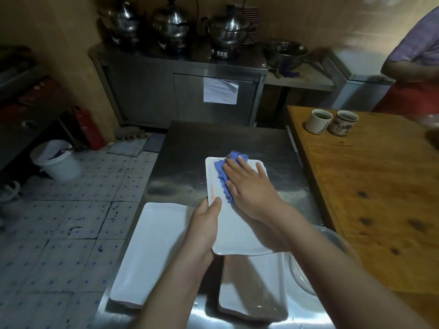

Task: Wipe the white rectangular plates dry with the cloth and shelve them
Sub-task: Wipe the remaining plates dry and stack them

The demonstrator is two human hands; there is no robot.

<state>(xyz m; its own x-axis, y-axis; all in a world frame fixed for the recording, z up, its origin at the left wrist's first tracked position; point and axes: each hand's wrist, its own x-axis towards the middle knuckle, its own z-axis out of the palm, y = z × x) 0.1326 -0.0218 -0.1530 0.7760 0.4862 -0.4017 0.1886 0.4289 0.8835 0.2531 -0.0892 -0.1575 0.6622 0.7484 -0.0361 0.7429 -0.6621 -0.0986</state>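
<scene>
Wiping is the step in hand, judging from how things lie. On the steel worktop (190,148), which fills the middle of the view with a wooden worktop (368,186) at 3 o'clock, one white rectangular plate (237,229) is raised at its near end above two others. Its far end points to 12 o'clock; whether that end rests on the steel or hangs just over it I cannot tell. A second plate (152,248) lies flat at 8 o'clock of it, and a third plate (256,288) lies at 6 o'clock, partly beneath its near edge and in shadow. The left hand (204,229) comes up from 6 o'clock and grips the raised plate's left rim, thumb on top at the edge and the fingers curled underneath, out of sight. The right hand (249,186) reaches in from 4 o'clock, palm down, its fingers straight and spread, pressing the blue cloth (221,172) onto the plate's far half. The cloth is bunched and shows at 10 o'clock of those fingers. The near half looks not yet reached, so the next move likely calls for drawing the cloth toward 6 o'clock along the plate's length, with the left grip holding it steady. No shelf is in view, so shelving would call for turning away from here.
</scene>
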